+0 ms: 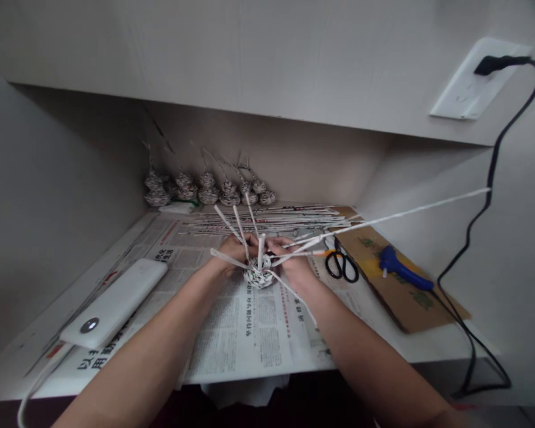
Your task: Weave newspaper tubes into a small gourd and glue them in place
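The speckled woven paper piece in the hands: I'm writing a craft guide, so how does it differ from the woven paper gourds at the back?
The speckled woven paper piece shows one round bulge; several woven paper gourds show two, stacked.
The piece has pale strips splaying outward; several gourds have thin strands rising from their tops.
The left hand and right hand hold the piece; the gourds stand near the back wall.
Both look speckled.
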`<state>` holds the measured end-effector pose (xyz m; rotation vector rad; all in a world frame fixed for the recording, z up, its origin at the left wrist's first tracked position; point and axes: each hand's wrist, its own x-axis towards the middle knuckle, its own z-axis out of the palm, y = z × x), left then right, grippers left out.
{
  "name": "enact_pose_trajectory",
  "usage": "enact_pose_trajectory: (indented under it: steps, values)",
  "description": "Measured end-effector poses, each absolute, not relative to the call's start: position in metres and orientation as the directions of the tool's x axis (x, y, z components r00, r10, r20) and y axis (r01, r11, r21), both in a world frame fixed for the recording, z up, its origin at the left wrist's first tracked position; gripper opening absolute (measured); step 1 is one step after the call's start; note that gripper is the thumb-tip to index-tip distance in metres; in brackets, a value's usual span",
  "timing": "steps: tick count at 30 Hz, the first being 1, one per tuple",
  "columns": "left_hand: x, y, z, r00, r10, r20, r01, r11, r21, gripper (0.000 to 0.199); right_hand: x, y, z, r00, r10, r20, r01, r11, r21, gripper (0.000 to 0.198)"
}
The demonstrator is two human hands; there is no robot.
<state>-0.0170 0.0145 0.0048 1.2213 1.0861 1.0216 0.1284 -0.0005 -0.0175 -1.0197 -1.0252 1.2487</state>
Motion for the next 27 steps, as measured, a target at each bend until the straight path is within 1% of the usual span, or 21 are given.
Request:
enact_pose_trajectory:
  steps: [3, 6, 10, 14, 16, 18, 21, 23, 25, 27]
  values:
    - [-0.017, 0.014, 0.008, 0.147, 0.985, -0.087, -0.026, 0.092, 0.995, 0.027, 0.133, -0.001, -0.018, 0.098, 0.985, 0.144, -0.041, 0.149, -0.988, 0.024]
    - [-0.017, 0.012, 0.010, 0.130, 0.985, -0.113, -0.070, 0.123, 0.990, 0.026, 0.134, 0.000, -0.022, 0.097, 0.971, 0.221, 0.070, 0.215, -0.974, 0.022]
    - [-0.017, 0.012, 0.010, 0.102, 0.987, -0.123, -0.088, 0.132, 0.987, 0.025, 0.134, 0.002, -0.026, 0.084, 0.959, 0.270, 0.103, 0.261, -0.960, 0.021]
    - [-0.018, 0.013, 0.012, 0.072, 0.995, -0.072, -0.089, 0.078, 0.993, 0.026, 0.137, 0.005, -0.029, 0.119, 0.971, 0.208, 0.111, 0.195, -0.975, 0.020]
    - [-0.018, 0.013, 0.014, 0.056, 0.998, -0.037, -0.084, 0.041, 0.996, 0.027, 0.138, 0.006, -0.029, 0.135, 0.975, 0.176, 0.100, 0.164, -0.981, 0.017]
    - [-0.018, 0.012, 0.016, 0.055, 0.998, -0.007, -0.060, 0.011, 0.998, 0.028, 0.137, 0.006, -0.029, 0.112, 0.982, 0.153, 0.048, 0.149, -0.988, 0.013]
    - [-0.018, 0.010, 0.017, 0.078, 0.997, 0.025, -0.012, -0.025, 1.000, 0.029, 0.132, 0.004, -0.027, 0.085, 0.994, 0.063, -0.144, 0.075, -0.987, 0.012]
    - [-0.017, 0.010, 0.017, 0.103, 0.994, 0.045, -0.006, -0.045, 0.999, 0.030, 0.128, 0.003, -0.025, 0.103, 0.995, 0.007, -0.233, 0.031, -0.972, 0.016]
    - [-0.017, 0.011, 0.015, 0.116, 0.992, 0.053, -0.006, -0.053, 0.999, 0.031, 0.126, 0.002, -0.024, 0.119, 0.993, -0.013, -0.243, 0.016, -0.970, 0.017]
    - [-0.018, 0.012, 0.014, 0.117, 0.993, 0.023, -0.005, -0.023, 1.000, 0.031, 0.125, 0.001, -0.024, 0.123, 0.992, 0.009, -0.208, 0.035, -0.978, 0.018]
